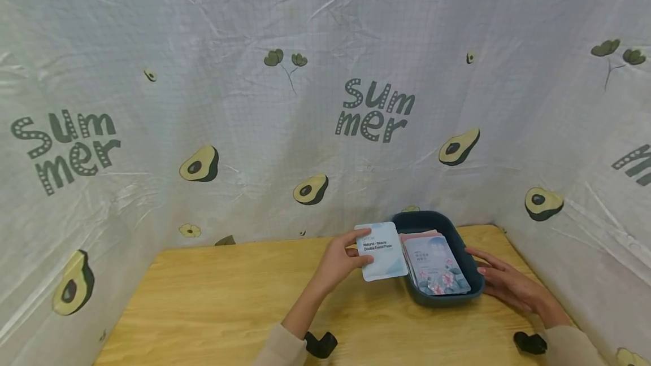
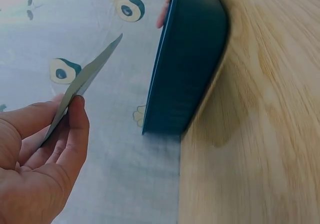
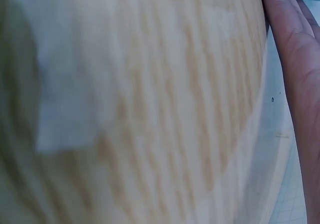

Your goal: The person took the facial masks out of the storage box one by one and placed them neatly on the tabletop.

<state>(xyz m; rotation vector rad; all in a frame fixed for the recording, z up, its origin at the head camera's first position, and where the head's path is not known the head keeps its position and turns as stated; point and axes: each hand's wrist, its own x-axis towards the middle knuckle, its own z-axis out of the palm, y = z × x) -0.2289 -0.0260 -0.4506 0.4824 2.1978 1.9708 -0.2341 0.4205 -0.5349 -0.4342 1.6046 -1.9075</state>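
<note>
My left hand (image 1: 339,258) pinches a pale blue and white flat packet (image 1: 382,261) between thumb and fingers; its printing reads "Natural Beauty Double Eyelid Paste". The left wrist view shows that packet (image 2: 85,78) nearly edge-on. It is held up just left of a dark blue plastic bin (image 1: 424,300), overlapping the rim in the head view. Inside the bin lies a stack of flat packets, the top one (image 1: 438,267) blue with pink flowers. At the bin's right side is my right hand (image 1: 508,281), fingers fairly straight and touching near the rim.
The bin stands on a wooden table (image 1: 218,298), near its back right corner. A white cloth (image 1: 244,129) printed with avocados and "summer" hangs behind and along both sides. Black wrist devices (image 1: 321,345) sit at both cuffs.
</note>
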